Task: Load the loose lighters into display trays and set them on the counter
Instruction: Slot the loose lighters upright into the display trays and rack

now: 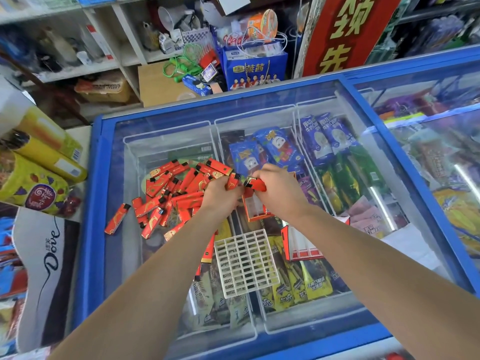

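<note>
Now both hands work close together above the glass lid of a blue-framed chest freezer (98, 162), which serves as the desk. The left hand (220, 196) curls its fingers round a small red lighter with a black cap (232, 181), gripping it at the fingertips. The right hand (279, 189) pinches a second flat red lighter with gold swirls (255, 184), holding it tilted, black end toward the left hand; the two lighters nearly touch. Just under the right hand sits a small red cardboard display tray with a pale inner wall (255, 207), partly hidden by the wrist.

Left of the left hand lies a loose heap of glossy red rectangular lighters (171, 188), stacked crosswise and spilling toward the person, each with gold print and a dark top. One stray red lighter (117, 219) lies apart, further left, flat on the glass. Nearer the person, between the forearms, rests a white plastic grid insert with rows of small square cells (245, 263), tilted slightly. Right of it, under the right forearm, sits another red-and-white cardboard tray (298, 245), open and shallow.

Through the smooth lid show crinkled foil ice-cream wrappers (324, 141) in blue, green and yellow, sorted within white wire baskets.
</note>
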`<control>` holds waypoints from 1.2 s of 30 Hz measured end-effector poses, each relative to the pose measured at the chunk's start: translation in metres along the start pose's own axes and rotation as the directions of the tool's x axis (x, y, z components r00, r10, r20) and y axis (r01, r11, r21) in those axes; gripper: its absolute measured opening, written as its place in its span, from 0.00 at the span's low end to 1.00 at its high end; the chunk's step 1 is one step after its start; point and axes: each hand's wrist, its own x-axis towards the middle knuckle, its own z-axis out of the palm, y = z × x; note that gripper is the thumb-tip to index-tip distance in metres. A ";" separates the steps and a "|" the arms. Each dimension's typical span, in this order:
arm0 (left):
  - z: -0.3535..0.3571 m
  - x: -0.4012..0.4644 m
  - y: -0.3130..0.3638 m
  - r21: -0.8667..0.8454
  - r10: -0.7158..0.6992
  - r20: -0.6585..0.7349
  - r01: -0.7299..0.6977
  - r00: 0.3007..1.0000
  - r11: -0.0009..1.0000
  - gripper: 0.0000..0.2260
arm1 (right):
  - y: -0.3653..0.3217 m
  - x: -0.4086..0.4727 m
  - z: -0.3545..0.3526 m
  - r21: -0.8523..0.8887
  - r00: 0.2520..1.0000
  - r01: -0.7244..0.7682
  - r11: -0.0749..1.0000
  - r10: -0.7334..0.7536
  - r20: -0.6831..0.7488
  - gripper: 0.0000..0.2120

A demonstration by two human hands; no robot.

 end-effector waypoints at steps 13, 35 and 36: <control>0.000 -0.009 0.015 0.009 0.066 -0.126 -0.065 0.990 0.998 0.12 | 0.022 -0.007 -0.011 0.456 0.915 -0.245 0.856 0.359 -0.183 0.05; -0.006 -0.022 0.021 0.050 0.120 0.060 -0.123 0.991 0.991 0.05 | 0.017 -0.015 -0.034 0.670 0.930 -0.255 0.697 0.366 -0.027 0.07; -0.008 -0.021 0.021 0.068 0.128 0.032 -0.130 0.991 0.989 0.05 | 0.018 -0.015 -0.034 0.577 0.939 -0.229 0.784 0.334 -0.082 0.04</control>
